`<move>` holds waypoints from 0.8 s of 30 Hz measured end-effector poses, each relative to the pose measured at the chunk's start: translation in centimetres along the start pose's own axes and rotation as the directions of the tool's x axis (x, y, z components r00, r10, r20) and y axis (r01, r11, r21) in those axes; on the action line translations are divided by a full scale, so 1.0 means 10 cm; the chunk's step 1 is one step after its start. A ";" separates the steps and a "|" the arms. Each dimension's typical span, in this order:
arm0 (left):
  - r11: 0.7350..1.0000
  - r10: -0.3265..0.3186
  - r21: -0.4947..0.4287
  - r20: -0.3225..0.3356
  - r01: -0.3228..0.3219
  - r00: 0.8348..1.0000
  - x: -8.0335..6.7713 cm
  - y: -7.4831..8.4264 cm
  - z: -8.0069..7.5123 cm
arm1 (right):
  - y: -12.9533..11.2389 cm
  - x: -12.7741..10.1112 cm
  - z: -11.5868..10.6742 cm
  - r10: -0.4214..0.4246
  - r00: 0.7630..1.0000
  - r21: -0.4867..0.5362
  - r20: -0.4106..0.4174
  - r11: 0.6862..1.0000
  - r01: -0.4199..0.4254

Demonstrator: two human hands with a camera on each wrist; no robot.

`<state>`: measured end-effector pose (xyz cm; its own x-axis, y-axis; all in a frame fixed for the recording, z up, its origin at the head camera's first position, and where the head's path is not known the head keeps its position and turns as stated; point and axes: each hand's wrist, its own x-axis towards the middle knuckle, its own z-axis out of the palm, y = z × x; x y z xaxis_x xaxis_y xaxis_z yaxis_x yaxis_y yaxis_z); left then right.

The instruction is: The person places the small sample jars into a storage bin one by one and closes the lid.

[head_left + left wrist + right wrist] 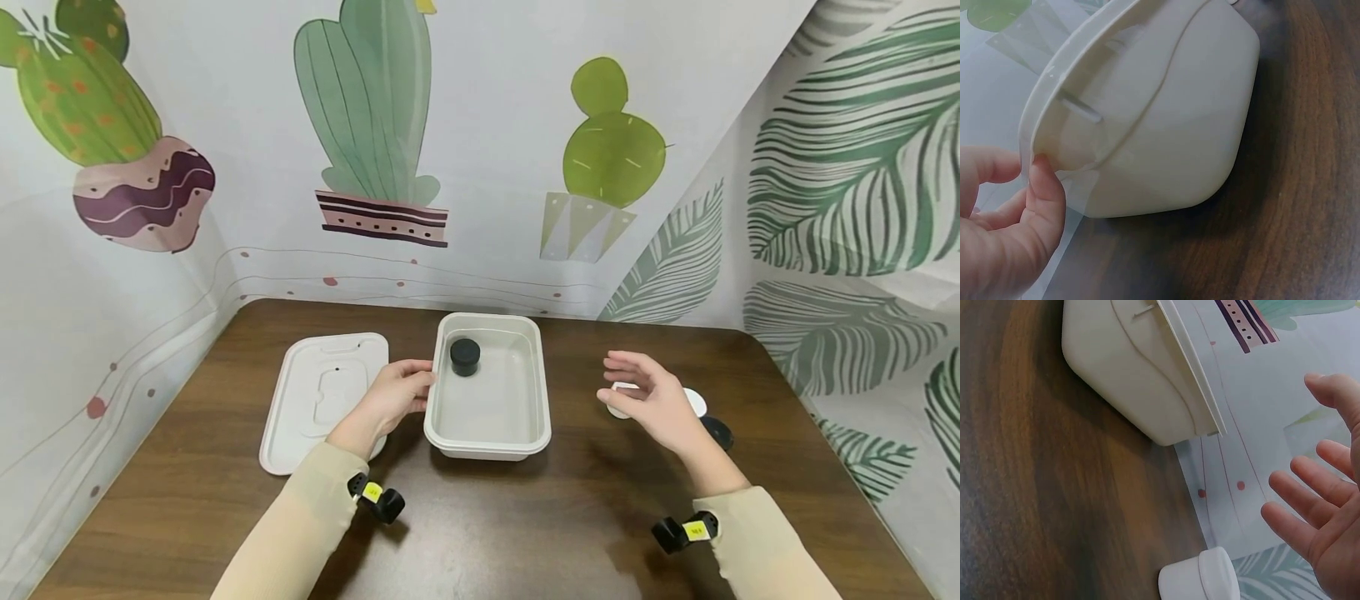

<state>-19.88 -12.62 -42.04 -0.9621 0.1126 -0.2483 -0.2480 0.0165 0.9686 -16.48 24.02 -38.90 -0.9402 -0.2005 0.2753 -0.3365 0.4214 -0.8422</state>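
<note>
A pale plastic container [496,407] stands uncovered on the table, with a small black round jar [465,357] inside at its back left. My left hand [393,389] holds the container's left rim, thumb and fingertips at the edge; the left wrist view shows the same hand [1016,225] at the rim [1030,119]. My right hand [654,402] hovers to the right of the container with nothing in it, fingers spread and slightly bent. Behind and below it lies a small white jar [621,402], partly hidden in the head view; the right wrist view shows this jar [1200,578] upright.
A white lid [300,400] lies flat left of the container, partly behind the left hand. Near the right wrist are another white round item [696,402] and a black round item [717,433], both partly covered by the arm. A cactus-printed cloth [495,250] hangs behind the table.
</note>
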 end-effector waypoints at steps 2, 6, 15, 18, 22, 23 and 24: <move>1.000 -0.002 0.001 0.003 0.002 1.000 0.00 0.00 -0.01 | 0.02 -0.01 -0.01 -0.008 1.000 0.017 -0.003 1.000 0.008; 1.000 -0.003 0.003 0.011 0.003 1.000 0.00 0.01 -0.01 | 0.06 -0.05 -0.04 -0.024 1.000 0.058 -0.016 0.998 0.025; 1.000 -0.005 -0.014 0.011 0.005 1.000 0.01 0.00 -0.01 | 0.10 -0.10 -0.10 -0.012 0.999 0.063 -0.033 0.998 0.014; 1.000 -0.012 -0.021 0.008 0.012 1.000 0.01 -0.01 0.00 | 0.10 -0.13 -0.11 0.005 0.999 0.039 -0.051 0.999 -0.003; 0.999 -0.019 -0.026 -0.003 0.019 1.000 0.01 -0.02 0.00 | 0.10 -0.15 -0.12 0.004 0.998 0.022 -0.068 1.000 -0.003; 0.999 -0.019 -0.026 -0.004 0.019 1.000 0.01 -0.02 0.00 | 0.10 -0.15 -0.12 0.002 0.997 0.030 -0.071 1.000 0.001; 0.999 -0.019 -0.029 -0.006 0.019 1.000 0.01 -0.02 0.00 | 0.10 -0.16 -0.12 0.000 0.997 0.036 -0.074 0.999 0.003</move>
<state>-19.91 -12.65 -42.26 -0.9578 0.1067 -0.2669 -0.2695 -0.0099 0.9630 -15.41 25.86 -39.64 -0.9415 -0.1348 0.3090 -0.3371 0.3884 -0.8576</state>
